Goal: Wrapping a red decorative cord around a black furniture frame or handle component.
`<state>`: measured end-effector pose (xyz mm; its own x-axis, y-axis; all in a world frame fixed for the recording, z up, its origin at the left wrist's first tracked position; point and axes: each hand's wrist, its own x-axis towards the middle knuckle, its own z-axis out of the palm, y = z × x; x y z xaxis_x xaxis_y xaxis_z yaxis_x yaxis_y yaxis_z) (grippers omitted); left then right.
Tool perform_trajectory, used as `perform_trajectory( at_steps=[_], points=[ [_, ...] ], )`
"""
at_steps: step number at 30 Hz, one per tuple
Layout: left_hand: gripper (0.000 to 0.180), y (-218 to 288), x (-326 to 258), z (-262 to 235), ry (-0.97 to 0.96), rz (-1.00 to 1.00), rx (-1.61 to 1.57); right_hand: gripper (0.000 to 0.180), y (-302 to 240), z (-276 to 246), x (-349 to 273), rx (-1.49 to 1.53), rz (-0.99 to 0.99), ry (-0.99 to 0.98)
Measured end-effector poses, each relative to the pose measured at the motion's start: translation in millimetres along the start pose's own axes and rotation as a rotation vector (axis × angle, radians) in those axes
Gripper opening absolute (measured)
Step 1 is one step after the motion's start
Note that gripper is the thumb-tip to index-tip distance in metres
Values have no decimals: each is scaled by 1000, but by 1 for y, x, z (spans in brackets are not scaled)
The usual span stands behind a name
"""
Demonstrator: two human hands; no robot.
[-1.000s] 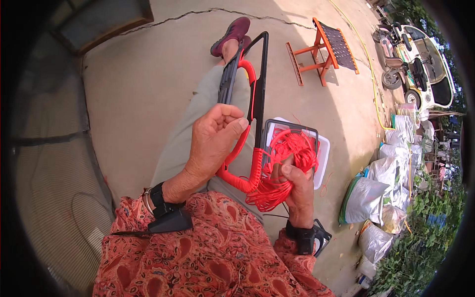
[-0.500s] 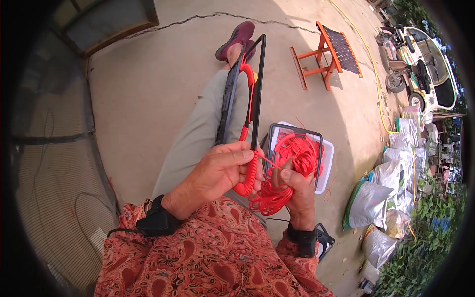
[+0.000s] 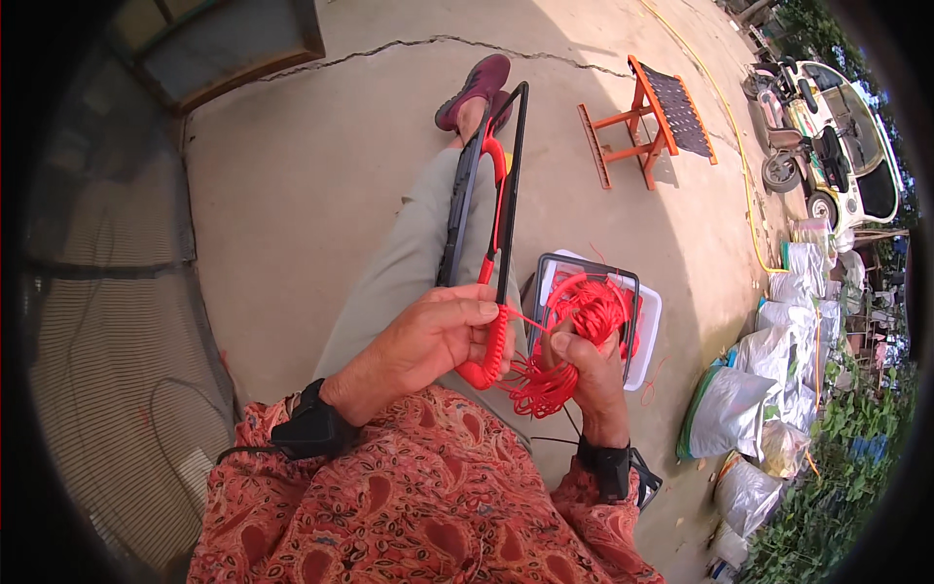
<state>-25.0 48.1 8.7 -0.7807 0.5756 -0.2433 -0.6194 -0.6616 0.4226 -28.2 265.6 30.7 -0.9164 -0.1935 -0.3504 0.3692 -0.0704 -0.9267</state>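
My left hand point(image 3: 428, 336) is closed around a black metal frame point(image 3: 515, 175) that rises from it across my legs. Thumb and fingers pinch where tight red coils point(image 3: 494, 352) wind round the frame's near bar. A smooth red stretch point(image 3: 494, 156) runs further up the frame. My right hand point(image 3: 595, 378) grips a looped bundle of red cord point(image 3: 545, 391), some loops dangling below the fingers. A taut strand point(image 3: 527, 319) joins the coils to the bundle.
Right of my legs stands a white plastic tub point(image 3: 650, 326) with red cord inside and another black frame point(image 3: 595, 261) over it. Further off are an orange folding stool point(image 3: 642, 122), a yellow hose point(image 3: 725, 117), silver sacks point(image 3: 730, 409) and parked vehicles point(image 3: 837, 141). Mesh point(image 3: 117, 350) lines the left side.
The whole view has shifted slightly, so most things sit a little lower and further right. Both hands keep their holds, and the cord between them remains taut.
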Motion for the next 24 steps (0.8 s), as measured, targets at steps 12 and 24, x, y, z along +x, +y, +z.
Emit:
perform_trajectory(
  at_steps=[12, 24],
  points=[
    [27, 4, -8, -2, 42, 43, 19, 20, -24, 18, 5, -293, -91, 162],
    [29, 9, -22, 1, 191, 73, 57, 21, -142, 60, -19, 637, -104, -1145]
  ],
)
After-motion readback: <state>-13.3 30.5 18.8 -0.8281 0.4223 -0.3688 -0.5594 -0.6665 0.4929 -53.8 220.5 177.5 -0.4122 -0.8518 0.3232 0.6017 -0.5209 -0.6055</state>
